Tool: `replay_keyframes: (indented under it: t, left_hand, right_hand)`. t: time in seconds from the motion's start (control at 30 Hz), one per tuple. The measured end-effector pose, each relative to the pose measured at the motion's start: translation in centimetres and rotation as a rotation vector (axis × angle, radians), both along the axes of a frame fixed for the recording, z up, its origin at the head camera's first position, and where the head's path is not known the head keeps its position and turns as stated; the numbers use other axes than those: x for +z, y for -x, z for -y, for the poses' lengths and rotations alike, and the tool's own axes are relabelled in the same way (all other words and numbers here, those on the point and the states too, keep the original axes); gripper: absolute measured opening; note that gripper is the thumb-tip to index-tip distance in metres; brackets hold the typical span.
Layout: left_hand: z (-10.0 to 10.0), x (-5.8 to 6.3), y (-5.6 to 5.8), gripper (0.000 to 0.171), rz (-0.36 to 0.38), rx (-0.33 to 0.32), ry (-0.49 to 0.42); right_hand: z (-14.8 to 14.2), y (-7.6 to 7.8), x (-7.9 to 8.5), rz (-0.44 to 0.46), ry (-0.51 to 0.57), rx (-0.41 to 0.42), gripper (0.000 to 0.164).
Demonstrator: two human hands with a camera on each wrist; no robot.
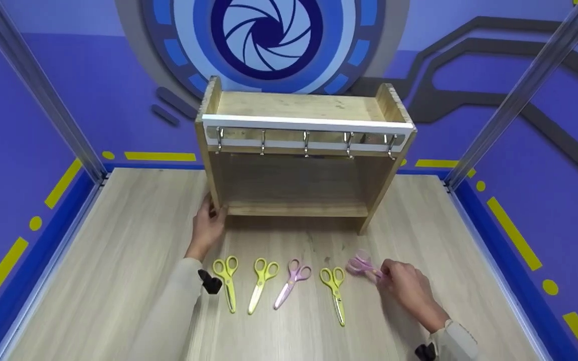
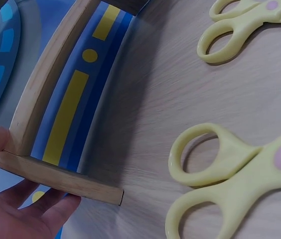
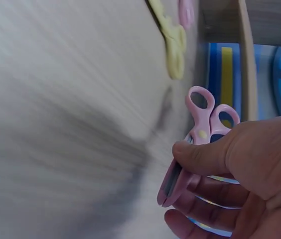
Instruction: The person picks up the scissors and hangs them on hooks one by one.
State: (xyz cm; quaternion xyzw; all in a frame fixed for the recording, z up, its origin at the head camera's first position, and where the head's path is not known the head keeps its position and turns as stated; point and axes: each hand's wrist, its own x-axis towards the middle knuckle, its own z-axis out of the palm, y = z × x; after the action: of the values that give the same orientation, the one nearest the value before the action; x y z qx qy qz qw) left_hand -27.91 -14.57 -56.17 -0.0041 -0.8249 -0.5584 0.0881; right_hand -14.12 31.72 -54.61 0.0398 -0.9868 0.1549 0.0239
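Observation:
My left hand (image 1: pixel 207 228) grips the lower left side of a wooden rack (image 1: pixel 296 210). In the left wrist view its thumb and fingers lie on either side of the rack's wooden end (image 2: pixel 75 183). My right hand (image 1: pixel 412 291) pinches a pair of pink scissors (image 3: pixel 203 122) by the blades between thumb and fingers, handle loops pointing away toward the rack. The scissors are held over the table, right of the others. Along the rack's front runs a white rail (image 1: pixel 279 121) with several metal hooks (image 1: pixel 306 143), and nothing hangs on them.
On the table (image 1: pixel 128 240), before the rack, lie a yellow pair of scissors (image 1: pixel 228 283), a second yellow pair (image 1: pixel 260 283), a pink pair (image 1: pixel 293 282) and a yellow pair (image 1: pixel 335 293). Blue patterned walls (image 1: pixel 38 125) with metal corner posts (image 1: pixel 510 90) enclose the table.

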Motion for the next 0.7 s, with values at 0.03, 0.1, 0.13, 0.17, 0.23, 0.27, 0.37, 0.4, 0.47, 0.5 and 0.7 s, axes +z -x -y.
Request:
replay_keyframes:
  t: [0.03,0.1,0.13,0.17,0.23,0.27,0.37,0.4,0.47,0.5,0.7]
  left_hand:
    - [0.0,0.0,0.0,0.062,0.002,0.0,-0.001]
    - [0.0,0.0,0.0,0.062,0.009,0.0,-0.002]
    - [0.0,0.0,-0.1,0.062,0.01,-0.001,-0.005]
    - [0.0,0.0,-0.1,0.062,0.01,-0.003,-0.007]
    - [0.0,0.0,-0.1,0.062,0.011,-0.005,-0.008]
    - [0.0,0.0,-0.1,0.062,0.012,-0.007,-0.008]
    - [0.0,0.1,-0.1,0.062,0.01,-0.01,-0.013]
    - [0.0,0.1,-0.1,0.062,0.009,-0.012,-0.014]
    - [0.0,0.1,-0.1,0.062,0.007,-0.015,-0.016]
    - [0.0,0.1,-0.1,0.062,0.007,-0.015,-0.018]
    - [0.1,0.0,-0.1,0.062,0.009,-0.011,-0.009]
  right_hand:
    - [-0.2,0.1,0.4,-0.024,0.0,0.01,0.014]
    - [-0.6,0.4,1.4,-0.072,0.0,0.027,0.013]
    - [-0.7,0.5,2.0,-0.091,0.003,0.033,0.013]
    - [-0.9,0.7,2.6,-0.108,0.007,0.035,0.013]
    - [-1.1,1.1,3.8,-0.14,0.012,0.037,0.013]
    - [-1.2,1.3,4.4,-0.154,0.016,0.035,0.012]
    - [-1.5,2.0,6.4,-0.203,0.024,0.039,0.01]
    - [-1.6,2.2,7.1,-0.221,0.026,0.042,0.009]
    - [-1.6,2.6,8.4,-0.259,0.038,0.046,0.008]
    - [-1.6,2.8,9.0,-0.283,0.042,0.047,0.007]
    - [-1.2,3.8,12.3,-0.444,0.068,0.052,0.009]
